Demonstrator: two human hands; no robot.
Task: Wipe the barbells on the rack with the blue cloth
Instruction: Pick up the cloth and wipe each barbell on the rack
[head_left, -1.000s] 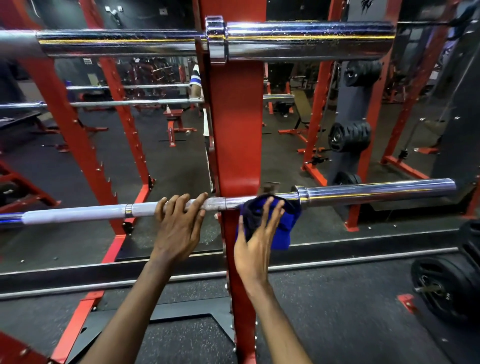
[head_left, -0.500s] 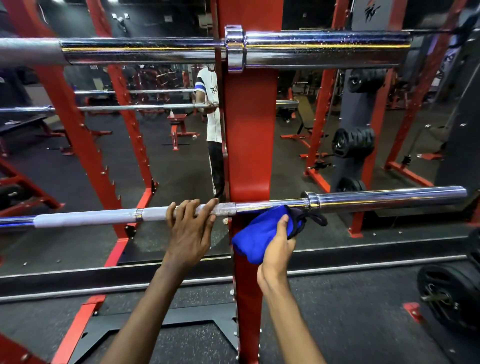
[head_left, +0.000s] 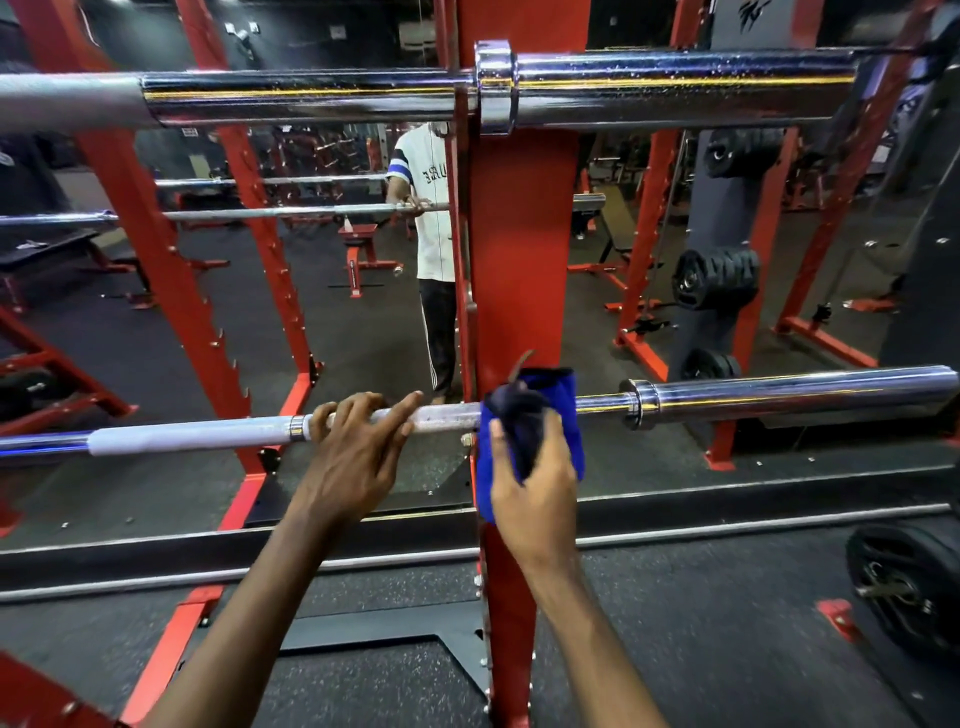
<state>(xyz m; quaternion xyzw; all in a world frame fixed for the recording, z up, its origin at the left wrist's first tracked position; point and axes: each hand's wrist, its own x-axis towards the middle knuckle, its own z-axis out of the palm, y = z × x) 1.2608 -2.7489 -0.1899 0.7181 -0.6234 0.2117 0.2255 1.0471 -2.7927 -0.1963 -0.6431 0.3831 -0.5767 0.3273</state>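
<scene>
A lower barbell (head_left: 779, 392) lies across the red rack upright (head_left: 522, 249) at waist height, its chrome sleeve reaching right. An upper barbell (head_left: 675, 88) sits higher on the same upright. My left hand (head_left: 358, 452) rests on the lower bar's shaft left of the upright, fingers curled over it. My right hand (head_left: 535, 488) grips the blue cloth (head_left: 566, 415), which is draped over the bar right at the upright, between the post and the sleeve collar.
A mirror behind the rack reflects a person in a white shirt (head_left: 428, 218) and more red racks. Black weight plates (head_left: 717, 278) hang on a post at the right, and one plate (head_left: 909, 587) lies at the floor's right edge.
My right hand lifted the cloth from below the bar and laid it over the bar at the upright. My left hand stayed on the shaft. The view moved closer.
</scene>
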